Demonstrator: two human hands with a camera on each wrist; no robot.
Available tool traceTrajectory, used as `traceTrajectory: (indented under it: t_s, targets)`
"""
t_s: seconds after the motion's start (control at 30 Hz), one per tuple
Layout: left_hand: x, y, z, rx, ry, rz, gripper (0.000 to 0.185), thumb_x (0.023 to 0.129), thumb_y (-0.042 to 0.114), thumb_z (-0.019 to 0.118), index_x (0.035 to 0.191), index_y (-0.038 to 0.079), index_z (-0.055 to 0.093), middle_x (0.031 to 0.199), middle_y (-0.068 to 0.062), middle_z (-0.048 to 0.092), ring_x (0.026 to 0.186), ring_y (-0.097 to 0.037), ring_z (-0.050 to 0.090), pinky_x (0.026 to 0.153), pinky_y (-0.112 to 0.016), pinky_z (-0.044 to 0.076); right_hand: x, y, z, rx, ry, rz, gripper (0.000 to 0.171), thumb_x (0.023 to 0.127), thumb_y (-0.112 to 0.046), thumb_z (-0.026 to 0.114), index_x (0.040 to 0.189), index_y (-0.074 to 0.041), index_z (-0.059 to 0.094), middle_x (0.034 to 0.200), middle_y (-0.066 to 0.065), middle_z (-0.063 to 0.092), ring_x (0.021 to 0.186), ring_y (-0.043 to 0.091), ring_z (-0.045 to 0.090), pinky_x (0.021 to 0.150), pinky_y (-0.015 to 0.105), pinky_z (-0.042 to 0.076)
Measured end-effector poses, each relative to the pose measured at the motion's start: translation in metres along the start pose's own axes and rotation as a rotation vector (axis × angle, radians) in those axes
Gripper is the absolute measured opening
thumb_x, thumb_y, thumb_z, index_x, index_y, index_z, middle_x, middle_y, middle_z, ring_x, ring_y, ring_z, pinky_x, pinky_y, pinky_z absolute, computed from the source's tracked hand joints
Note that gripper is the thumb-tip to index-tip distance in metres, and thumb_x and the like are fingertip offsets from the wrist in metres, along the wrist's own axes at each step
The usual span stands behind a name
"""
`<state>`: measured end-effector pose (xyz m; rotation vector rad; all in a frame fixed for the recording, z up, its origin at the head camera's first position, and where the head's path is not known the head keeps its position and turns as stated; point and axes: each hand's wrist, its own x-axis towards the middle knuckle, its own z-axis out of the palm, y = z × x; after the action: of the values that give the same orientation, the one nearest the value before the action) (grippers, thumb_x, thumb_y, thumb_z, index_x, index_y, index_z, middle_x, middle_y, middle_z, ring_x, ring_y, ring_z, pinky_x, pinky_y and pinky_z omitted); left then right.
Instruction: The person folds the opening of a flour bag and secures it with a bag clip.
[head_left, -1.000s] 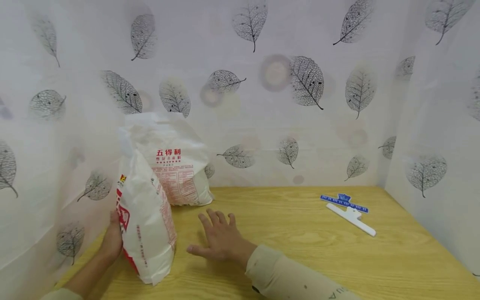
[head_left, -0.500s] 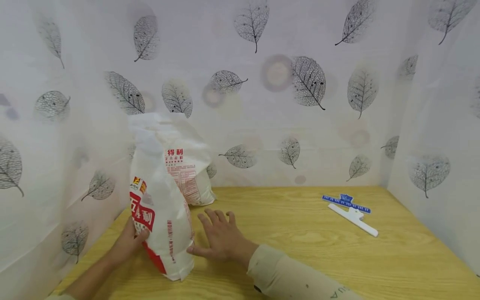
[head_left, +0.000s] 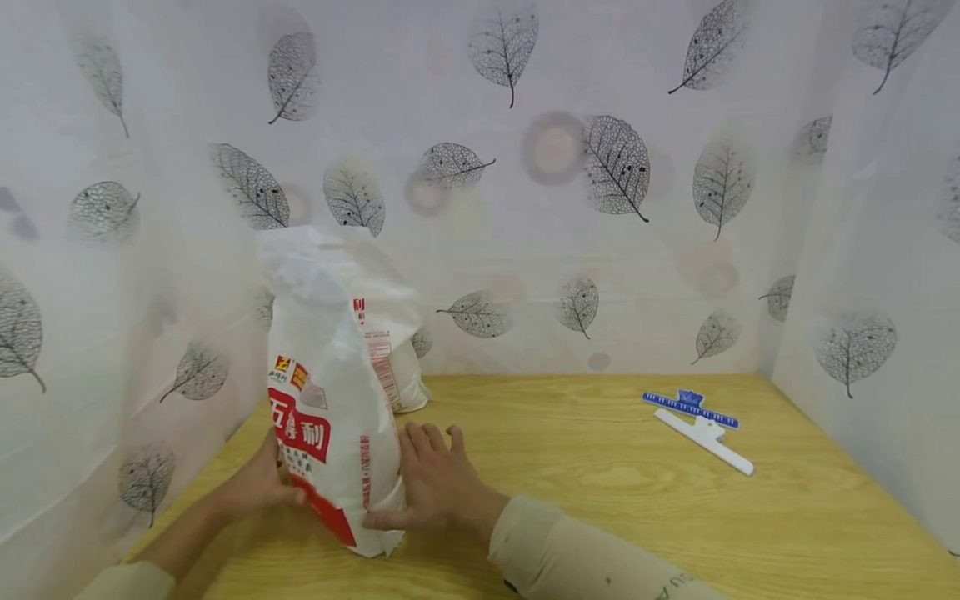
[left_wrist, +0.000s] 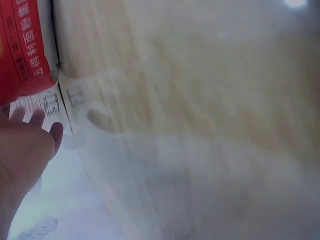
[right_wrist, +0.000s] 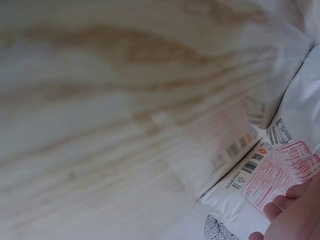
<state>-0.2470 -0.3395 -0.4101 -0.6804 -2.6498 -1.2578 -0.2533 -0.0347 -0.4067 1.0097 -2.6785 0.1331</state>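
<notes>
A white flour bag (head_left: 330, 358) with a red label stands on the wooden table at left, leaning a little. Behind it is a second flour bag (head_left: 408, 367), mostly hidden. My left hand (head_left: 251, 483) lies at the front bag's lower left side, thumb out in front, some fingers out of sight. In the left wrist view its fingers are spread, close to the red corner of the bag (left_wrist: 22, 55). My right hand (head_left: 442, 483) rests against the bag's right side with fairly straight fingers, thumb across the lower front. In the right wrist view, fingertips lie over a printed panel (right_wrist: 270, 180).
A blue clip (head_left: 690, 406) and a white clip (head_left: 705, 439), both long and ruler-like, lie side by side on the right of the table (head_left: 570, 483). A pale leaf-patterned sheet (head_left: 510, 233) encloses the back and both sides.
The front flour bag has turned so more of its red label faces me, and shifted right against my right hand. My left hand has moved right with it; my right hand stayed nearly in place.
</notes>
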Motion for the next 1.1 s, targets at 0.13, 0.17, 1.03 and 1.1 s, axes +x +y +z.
traceTrajectory:
  t_s: [0.13, 0.17, 1.03, 1.1]
  targets:
    - [0.002, -0.004, -0.002, -0.053, -0.046, -0.013, 0.105, 0.078, 0.033, 0.086, 0.148, 0.01, 0.011, 0.135, -0.009, 0.045, 0.116, 0.012, 0.046, 0.091, -0.025, 0.048, -0.001, 0.0, 0.001, -0.005, -0.009, 0.011, 0.107, 0.074, -0.096, 0.031, 0.148, -0.019, 0.033, 0.14, -0.002, 0.044, 0.132, 0.021, 0.04, 0.106, 0.055, 0.032]
    - [0.003, -0.005, -0.002, -0.053, -0.057, -0.011, 0.103, 0.077, 0.032, 0.086, 0.147, 0.01, 0.014, 0.134, -0.006, 0.047, 0.116, 0.011, 0.047, 0.091, -0.023, 0.047, -0.001, 0.0, 0.002, -0.006, -0.009, 0.01, 0.107, 0.074, -0.096, 0.032, 0.148, -0.019, 0.034, 0.14, -0.002, 0.045, 0.131, 0.021, 0.04, 0.105, 0.055, 0.032]
    - [0.021, 0.003, 0.019, 0.088, -0.069, 0.08, 0.098, 0.062, 0.031, 0.096, 0.139, 0.026, 0.035, 0.131, 0.007, 0.06, 0.118, -0.005, 0.059, 0.091, -0.029, 0.052, -0.02, 0.033, -0.002, -0.056, 0.021, 0.011, 0.097, 0.074, -0.095, 0.037, 0.131, -0.017, 0.049, 0.109, -0.002, 0.055, 0.11, 0.018, 0.045, 0.096, 0.047, 0.031]
    - [0.024, 0.004, 0.021, 0.072, -0.083, 0.096, 0.098, 0.064, 0.03, 0.095, 0.14, 0.026, 0.034, 0.132, 0.006, 0.06, 0.119, -0.007, 0.059, 0.091, -0.03, 0.053, -0.022, 0.036, -0.003, -0.059, 0.027, 0.006, 0.098, 0.074, -0.094, 0.036, 0.132, -0.016, 0.049, 0.111, -0.001, 0.055, 0.11, 0.018, 0.044, 0.097, 0.048, 0.031]
